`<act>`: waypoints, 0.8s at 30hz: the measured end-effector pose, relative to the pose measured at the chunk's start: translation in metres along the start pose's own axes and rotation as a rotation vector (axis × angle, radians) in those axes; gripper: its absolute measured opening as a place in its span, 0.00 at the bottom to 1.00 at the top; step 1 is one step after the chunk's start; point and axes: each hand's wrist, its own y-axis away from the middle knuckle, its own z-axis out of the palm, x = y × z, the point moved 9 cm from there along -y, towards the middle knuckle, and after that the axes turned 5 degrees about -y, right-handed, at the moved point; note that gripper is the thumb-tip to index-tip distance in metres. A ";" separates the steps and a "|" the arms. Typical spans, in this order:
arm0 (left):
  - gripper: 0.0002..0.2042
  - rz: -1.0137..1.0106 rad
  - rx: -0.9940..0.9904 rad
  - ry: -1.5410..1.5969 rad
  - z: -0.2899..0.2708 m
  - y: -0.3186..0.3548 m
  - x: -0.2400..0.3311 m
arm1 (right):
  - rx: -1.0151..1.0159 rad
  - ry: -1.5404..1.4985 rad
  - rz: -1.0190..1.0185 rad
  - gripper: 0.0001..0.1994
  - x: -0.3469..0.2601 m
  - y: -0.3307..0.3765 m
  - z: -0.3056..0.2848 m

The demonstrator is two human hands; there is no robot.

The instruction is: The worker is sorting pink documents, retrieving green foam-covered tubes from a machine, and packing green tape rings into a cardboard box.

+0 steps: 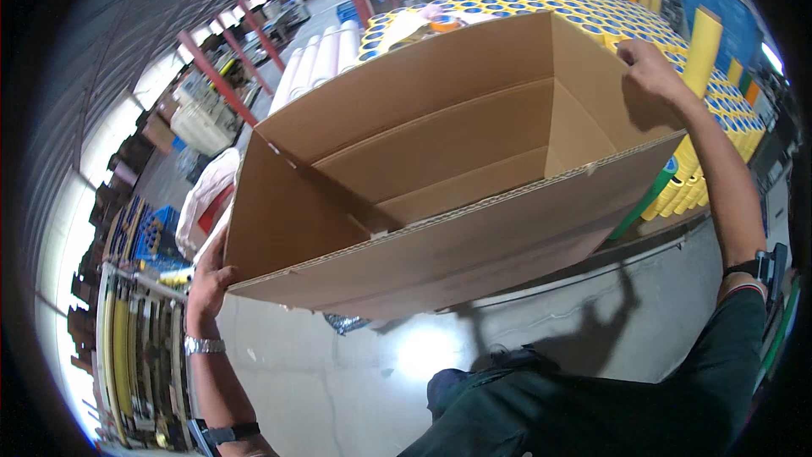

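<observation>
A large open cardboard box (pixel 440 178) fills the middle of the view, held up off the grey concrete floor (pixel 338 372) and tipped so its empty inside faces the camera, inner flaps folded flat against the far wall. The box sits between the two hands, which stand well apart at opposite corners. The left hand (pixel 207 283) grips the lower left corner, fingers wrapped over the edge of the side flap, a metal wristwatch (pixel 204 344) on the wrist. The right hand (pixel 647 63) is raised at the upper right, fingers closed over the top edge of the far side flap, a dark band (pixel 748 268) on that wrist.

Behind the box, touching or just beyond its far rim, stands a wide block of upright yellow rolls with blue cores (pixel 592 13); a few white tubes (pixel 317 63) lie to its left. Beyond the left hand, stacked shelving with coloured stock (pixel 139 347) crowds the edge. Below the box the floor lies bare, with the person's shadow across it and dark green clothing (pixel 592 406) at the lower edge.
</observation>
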 end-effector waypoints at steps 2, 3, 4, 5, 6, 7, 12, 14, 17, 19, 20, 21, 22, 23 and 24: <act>0.46 0.004 -0.048 -0.031 0.006 -0.028 0.013 | -0.009 -0.016 0.043 0.08 0.008 -0.004 0.009; 0.46 0.020 -0.066 -0.046 0.003 -0.038 0.016 | -0.023 -0.054 0.052 0.07 0.006 -0.007 0.013; 0.46 0.010 -0.038 -0.042 -0.007 -0.048 0.010 | -0.014 -0.055 0.069 0.07 0.000 -0.007 0.014; 0.46 0.020 -0.052 -0.050 -0.012 -0.059 0.009 | -0.007 -0.052 0.068 0.07 -0.009 -0.006 0.016; 0.47 0.048 -0.083 -0.062 -0.013 -0.075 0.010 | 0.005 -0.041 0.065 0.07 -0.014 -0.005 0.017; 0.47 0.075 -0.112 -0.073 -0.012 -0.089 0.011 | 0.019 -0.033 0.078 0.07 -0.012 -0.003 0.016; 0.41 -0.061 -0.078 -0.099 -0.031 -0.141 -0.001 | -0.079 -0.135 0.301 0.05 0.019 0.011 0.037; 0.40 0.026 -0.129 -0.094 -0.012 -0.162 0.007 | -0.101 -0.188 0.356 0.04 0.031 0.013 0.041; 0.36 0.148 -0.142 -0.126 -0.005 -0.187 0.009 | -0.059 -0.525 0.389 0.05 0.036 0.012 0.053; 0.34 0.102 -0.077 -0.181 -0.007 -0.201 0.001 | -0.149 -0.445 0.286 0.12 0.028 0.004 0.062; 0.35 0.053 -0.054 -0.319 -0.008 -0.205 -0.012 | -0.172 -0.325 0.208 0.15 0.019 0.003 0.064; 0.35 0.044 -0.055 -0.320 -0.002 -0.200 -0.008 | -0.207 -0.214 0.128 0.17 0.004 0.001 0.071; 0.35 0.064 -0.047 -0.336 0.008 -0.192 0.005 | -0.211 -0.216 0.124 0.17 0.002 -0.001 0.072; 0.36 0.083 -0.039 -0.353 0.014 -0.186 0.013 | -0.334 -0.377 0.154 0.22 0.000 -0.001 0.081; 0.37 0.208 -0.060 -0.242 0.007 -0.189 0.004 | -0.452 -0.541 0.185 0.27 -0.006 0.005 0.085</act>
